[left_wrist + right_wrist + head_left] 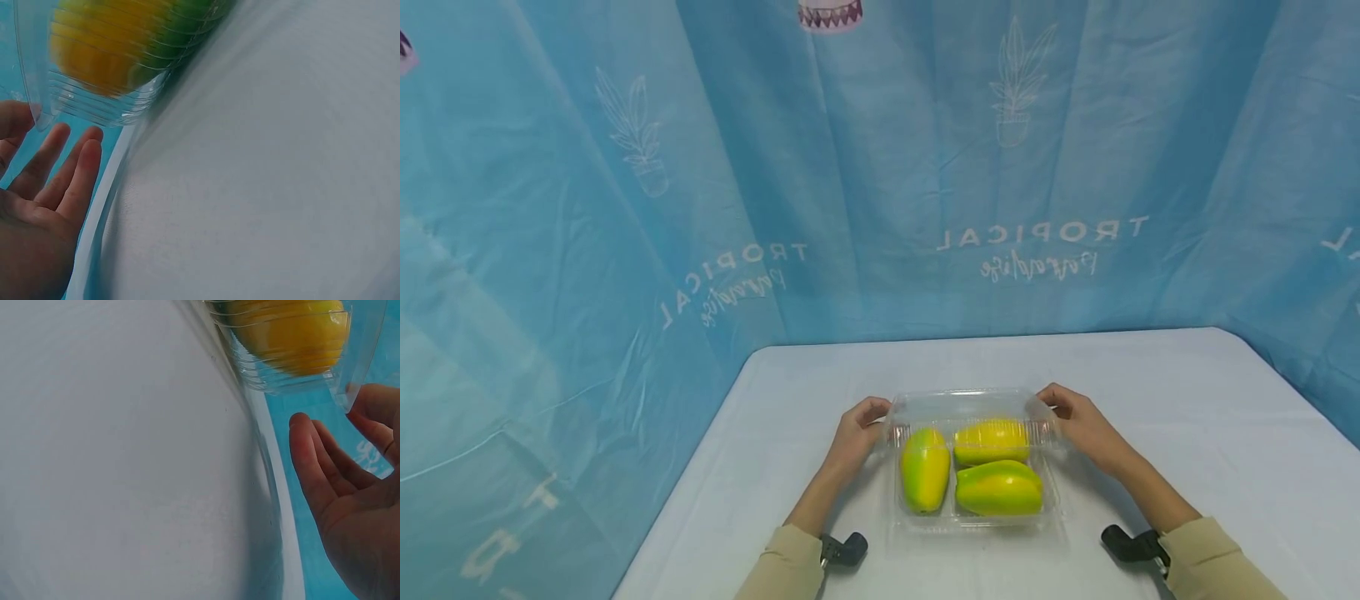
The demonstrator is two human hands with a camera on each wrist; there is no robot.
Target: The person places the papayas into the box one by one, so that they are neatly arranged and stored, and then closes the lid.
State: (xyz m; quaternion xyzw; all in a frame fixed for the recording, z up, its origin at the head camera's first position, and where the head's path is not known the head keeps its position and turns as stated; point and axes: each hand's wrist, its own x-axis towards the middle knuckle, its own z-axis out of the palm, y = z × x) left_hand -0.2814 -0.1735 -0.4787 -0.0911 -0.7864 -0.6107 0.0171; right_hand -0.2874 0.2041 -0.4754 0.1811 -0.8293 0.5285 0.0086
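A clear plastic clamshell box (pixel 972 523) rests on the table with three yellow-green fruits that look like papayas. One papaya (pixel 925 471) lies lengthwise at the left. At the right, another papaya (pixel 992 446) lies crosswise behind a third papaya (pixel 999 489). The box's see-through lid (pixel 958 406) is raised at the back, tilted over the rear part of the fruits. My left hand (pixel 853 435) pinches the lid's left corner, its other fingers spread in the left wrist view. My right hand (pixel 1088 429) pinches the right corner, its remaining fingers extended beside the box.
A white-covered table (pixel 1180 417) spreads around the box. Blue curtains (pixel 880 208) with printed plants and lettering hang behind and at both sides. Black wrist mounts (pixel 844 550) sit at both sleeve cuffs.
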